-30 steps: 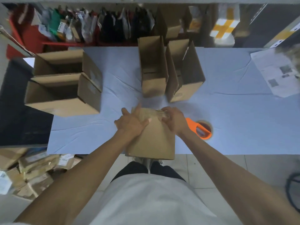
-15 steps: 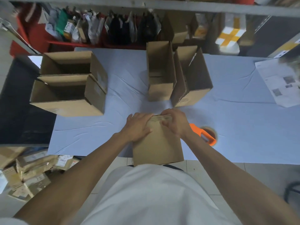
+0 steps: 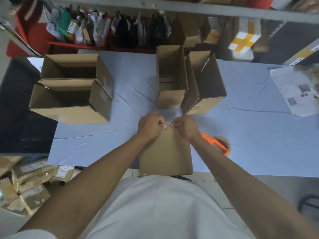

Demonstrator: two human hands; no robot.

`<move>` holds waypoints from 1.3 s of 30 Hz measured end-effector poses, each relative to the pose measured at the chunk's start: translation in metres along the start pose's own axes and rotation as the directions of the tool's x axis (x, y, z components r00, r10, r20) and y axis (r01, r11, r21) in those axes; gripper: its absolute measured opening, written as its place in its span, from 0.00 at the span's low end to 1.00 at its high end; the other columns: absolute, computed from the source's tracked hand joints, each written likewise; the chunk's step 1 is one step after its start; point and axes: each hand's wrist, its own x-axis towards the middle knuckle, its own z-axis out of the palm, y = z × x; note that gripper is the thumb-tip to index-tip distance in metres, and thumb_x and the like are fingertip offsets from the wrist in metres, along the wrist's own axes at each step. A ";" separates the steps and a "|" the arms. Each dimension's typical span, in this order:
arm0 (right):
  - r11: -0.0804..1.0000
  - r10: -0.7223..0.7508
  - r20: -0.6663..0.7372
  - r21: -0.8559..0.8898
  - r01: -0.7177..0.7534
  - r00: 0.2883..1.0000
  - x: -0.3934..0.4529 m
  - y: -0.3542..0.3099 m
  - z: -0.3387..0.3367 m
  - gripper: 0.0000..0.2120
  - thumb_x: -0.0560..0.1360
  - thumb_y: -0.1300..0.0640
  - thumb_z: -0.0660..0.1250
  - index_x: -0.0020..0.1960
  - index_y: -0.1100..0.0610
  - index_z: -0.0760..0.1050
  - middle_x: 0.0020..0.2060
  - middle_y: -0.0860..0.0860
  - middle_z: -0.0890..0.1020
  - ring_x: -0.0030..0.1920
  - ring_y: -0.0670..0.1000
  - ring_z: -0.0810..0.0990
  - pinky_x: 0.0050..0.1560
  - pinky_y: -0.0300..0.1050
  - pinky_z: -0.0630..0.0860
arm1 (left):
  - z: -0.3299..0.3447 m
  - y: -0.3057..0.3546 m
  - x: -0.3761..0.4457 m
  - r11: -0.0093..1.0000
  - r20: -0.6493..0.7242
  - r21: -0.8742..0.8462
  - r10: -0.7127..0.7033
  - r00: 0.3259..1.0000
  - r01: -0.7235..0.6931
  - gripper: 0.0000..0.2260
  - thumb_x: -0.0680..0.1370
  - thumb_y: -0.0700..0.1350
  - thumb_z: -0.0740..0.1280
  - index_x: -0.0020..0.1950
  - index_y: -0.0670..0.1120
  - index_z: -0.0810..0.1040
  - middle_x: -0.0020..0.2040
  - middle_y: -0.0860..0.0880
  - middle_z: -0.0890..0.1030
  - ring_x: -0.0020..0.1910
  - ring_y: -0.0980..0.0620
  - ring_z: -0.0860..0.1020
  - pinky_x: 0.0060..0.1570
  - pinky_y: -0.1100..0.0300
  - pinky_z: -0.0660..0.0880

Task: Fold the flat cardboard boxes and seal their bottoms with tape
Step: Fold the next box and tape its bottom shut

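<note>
From the head camera I see a flat cardboard box (image 3: 165, 152) lying at the near edge of the table (image 3: 259, 135), its near end overhanging the edge toward the person's white shirt (image 3: 155, 209). Both hands work its far edge, where the corrugated layers show between them. The left hand (image 3: 149, 125) has its fingers curled down over that edge and grips it; the right hand (image 3: 185, 127) pinches the same edge just beside it, the two hands nearly touching. I cannot tell how many layers each hand holds. An orange tape dispenser (image 3: 216, 144) lies on the table just right of the right wrist, partly hidden by the forearm. Two folded boxes stand open just beyond the hands, a narrow box (image 3: 170, 80) and a tilted box (image 3: 205, 87) leaning against its right side. At the far left of the table, two larger open boxes (image 3: 72, 88) sit one behind the other, touching. A printed paper sheet (image 3: 296, 90) lies at the table's right end. Taped parcels (image 3: 31, 183) are piled on the floor at lower left. Shelving with bagged goods (image 3: 103, 30) runs behind the table.
</note>
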 end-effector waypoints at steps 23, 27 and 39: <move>0.972 -0.114 0.016 -0.203 0.115 0.993 0.000 0.005 -0.002 0.06 0.75 0.59 0.69 0.49 0.54 0.85 0.48 0.53 0.85 0.50 0.56 0.81 0.49 0.47 0.74 | 0.033 0.008 -0.058 0.916 0.159 0.311 -0.314 0.936 0.254 0.39 0.75 0.69 0.57 0.76 0.62 0.35 0.72 0.43 0.23 0.75 0.29 0.44 0.69 0.35 0.55; 0.992 0.003 -0.055 -0.125 -0.010 0.998 -0.017 0.010 -0.001 0.07 0.75 0.60 0.68 0.47 0.57 0.85 0.46 0.55 0.85 0.50 0.57 0.80 0.51 0.50 0.75 | 0.023 0.004 -0.051 0.915 0.152 0.400 -0.125 0.980 0.054 0.38 0.74 0.71 0.56 0.77 0.63 0.40 0.76 0.41 0.28 0.75 0.31 0.41 0.72 0.36 0.46; 0.937 0.131 -0.119 -0.310 -0.162 0.984 -0.074 0.050 -0.007 0.13 0.79 0.58 0.62 0.41 0.65 0.75 0.39 0.62 0.79 0.42 0.63 0.78 0.42 0.54 0.72 | 0.040 0.005 -0.038 0.816 0.166 0.472 0.289 0.943 -0.333 0.27 0.75 0.65 0.56 0.73 0.71 0.53 0.81 0.48 0.43 0.77 0.38 0.44 0.70 0.33 0.40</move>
